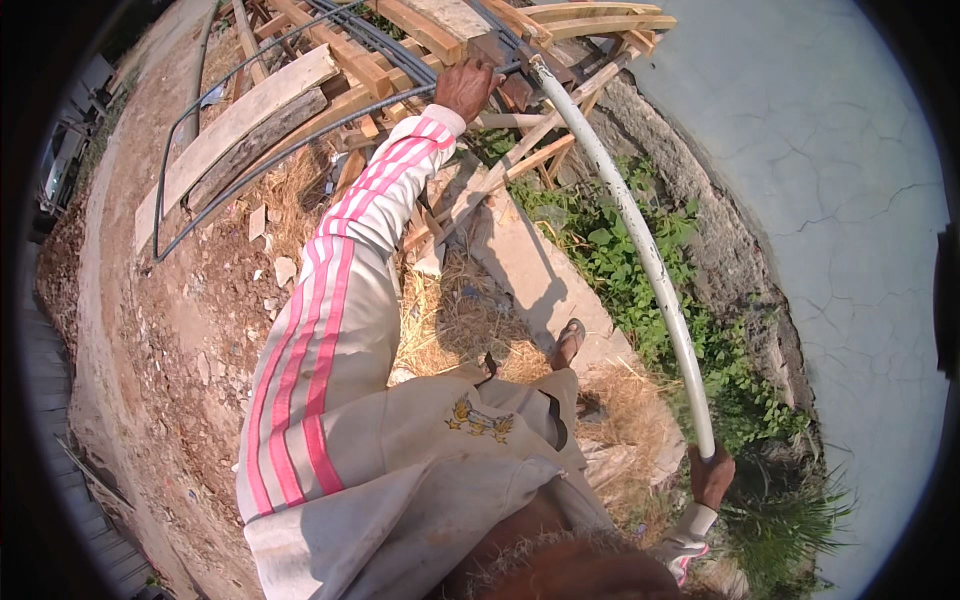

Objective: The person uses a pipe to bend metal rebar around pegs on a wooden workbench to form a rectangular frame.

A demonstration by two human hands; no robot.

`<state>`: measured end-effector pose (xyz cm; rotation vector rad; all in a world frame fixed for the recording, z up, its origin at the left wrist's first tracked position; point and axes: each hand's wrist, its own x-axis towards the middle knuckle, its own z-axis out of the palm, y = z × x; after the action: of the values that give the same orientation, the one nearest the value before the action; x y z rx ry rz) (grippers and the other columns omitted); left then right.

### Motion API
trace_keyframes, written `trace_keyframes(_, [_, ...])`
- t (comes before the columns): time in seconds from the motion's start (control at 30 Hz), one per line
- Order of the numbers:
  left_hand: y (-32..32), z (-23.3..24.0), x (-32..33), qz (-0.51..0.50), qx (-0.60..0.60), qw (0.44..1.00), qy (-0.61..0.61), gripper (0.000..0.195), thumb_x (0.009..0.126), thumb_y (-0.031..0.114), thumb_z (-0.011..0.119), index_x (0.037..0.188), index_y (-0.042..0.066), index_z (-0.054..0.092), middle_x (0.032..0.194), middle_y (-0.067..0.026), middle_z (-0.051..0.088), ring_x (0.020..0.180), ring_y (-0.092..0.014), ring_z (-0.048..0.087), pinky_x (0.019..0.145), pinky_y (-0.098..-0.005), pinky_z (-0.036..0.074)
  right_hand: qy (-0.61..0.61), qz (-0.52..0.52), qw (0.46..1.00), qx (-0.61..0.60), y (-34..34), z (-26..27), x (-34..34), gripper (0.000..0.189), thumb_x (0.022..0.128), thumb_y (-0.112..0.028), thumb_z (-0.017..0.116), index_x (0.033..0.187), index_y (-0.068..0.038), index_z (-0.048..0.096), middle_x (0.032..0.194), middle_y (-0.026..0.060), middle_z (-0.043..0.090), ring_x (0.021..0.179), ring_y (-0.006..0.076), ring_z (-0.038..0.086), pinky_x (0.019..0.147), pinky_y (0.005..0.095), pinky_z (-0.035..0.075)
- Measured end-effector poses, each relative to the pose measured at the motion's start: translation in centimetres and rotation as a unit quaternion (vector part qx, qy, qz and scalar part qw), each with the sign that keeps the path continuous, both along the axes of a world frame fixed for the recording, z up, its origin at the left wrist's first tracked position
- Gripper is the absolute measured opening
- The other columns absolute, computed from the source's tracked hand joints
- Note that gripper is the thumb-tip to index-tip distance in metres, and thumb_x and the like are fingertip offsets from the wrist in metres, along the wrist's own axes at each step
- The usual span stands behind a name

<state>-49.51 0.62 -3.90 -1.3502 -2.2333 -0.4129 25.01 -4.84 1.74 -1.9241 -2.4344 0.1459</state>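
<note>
My left hand point(466, 88) is at the top centre, closed over a dark ribbed steel reinforcing bar point(300, 135) that lies among the timbers. The bar runs left from it and bends back in a long hook. At the lower right, my right hand point(710, 472) grips the near end of a long white metal pipe point(637, 225) with chipped paint. The pipe's far end meets a ribbed bar beside a dark metal piece point(491, 51) near my left hand. More steel bars point(390, 49) lie bundled beyond that hand.
Stacked wooden beams point(247, 135) and crossed timber poles point(495, 176) surround the work spot. Green weeds point(630, 247) grow along a rough concrete edge point(720, 225) beside a grey-green surface on the right. My sandalled foot point(568, 343) is near a concrete slab point(540, 262) and dry straw.
</note>
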Motion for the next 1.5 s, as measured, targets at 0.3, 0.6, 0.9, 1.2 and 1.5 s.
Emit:
trace_keyframes(0.3, [0.3, 0.4, 0.3, -0.018, -0.002, 0.999, -0.049, 0.034, 0.099, 0.04, 0.051, 0.102, 0.011, 0.07, 0.097, -0.0083, 0.068, 0.088, -0.031, 0.068, 0.071, -0.0456, 0.056, 0.014, 0.026, 0.999, 0.028, 1.6, -0.8, 1.3, 0.028, 0.075, -0.029, 0.073, 0.088, -0.004, 0.07, 0.071, 0.0206, 0.066, 0.068, 0.0418, 0.065, 0.064, 0.0465, 0.051])
trace_keyframes(0.6, [0.1, 0.5, 0.0, -0.009, -0.01, 0.999, -0.051, 0.034, 0.099, 0.04, 0.052, 0.104, 0.011, 0.07, 0.098, -0.0085, 0.067, 0.087, -0.032, 0.067, 0.073, -0.0463, 0.055, -0.011, 0.057, 0.998, 0.028, 6.9, 0.4, 2.6, 0.029, 0.073, -0.028, 0.071, 0.089, -0.005, 0.067, 0.074, 0.0211, 0.066, 0.072, 0.0422, 0.066, 0.067, 0.0478, 0.052])
trace_keyframes(0.9, [-0.1, 0.0, -0.5, 0.002, -0.004, 0.999, -0.052, 0.034, 0.099, 0.038, 0.053, 0.099, 0.01, 0.071, 0.094, -0.0105, 0.066, 0.084, -0.035, 0.066, 0.072, -0.0476, 0.054, -0.046, 0.044, 0.998, 0.023, 10.5, 2.9, 1.9, 0.028, 0.072, -0.024, 0.073, 0.093, -0.006, 0.07, 0.076, 0.02, 0.068, 0.075, 0.0407, 0.067, 0.068, 0.0478, 0.053])
trace_keyframes(1.2, [-0.2, 0.0, -0.3, -0.017, 0.037, 0.998, -0.047, 0.034, 0.098, 0.039, 0.054, 0.101, 0.01, 0.071, 0.095, -0.0113, 0.068, 0.086, -0.035, 0.067, 0.074, -0.048, 0.054, -0.054, 0.003, 0.999, 0.009, 2.7, 0.1, 1.1, 0.032, 0.069, -0.019, 0.076, 0.098, -0.009, 0.071, 0.079, 0.0195, 0.069, 0.076, 0.0393, 0.069, 0.068, 0.0475, 0.055])
trace_keyframes(1.5, [0.3, 0.5, -0.3, -0.015, 0.014, 0.997, -0.077, 0.039, 0.094, 0.046, 0.056, 0.105, 0.012, 0.072, 0.096, -0.0114, 0.069, 0.086, -0.036, 0.068, 0.076, -0.0496, 0.054, -0.062, -0.061, 0.995, 0.05, -0.1, -0.2, -0.9, 0.022, 0.074, -0.02, 0.072, 0.095, -0.011, 0.071, 0.08, 0.0182, 0.07, 0.078, 0.0407, 0.068, 0.069, 0.0487, 0.055])
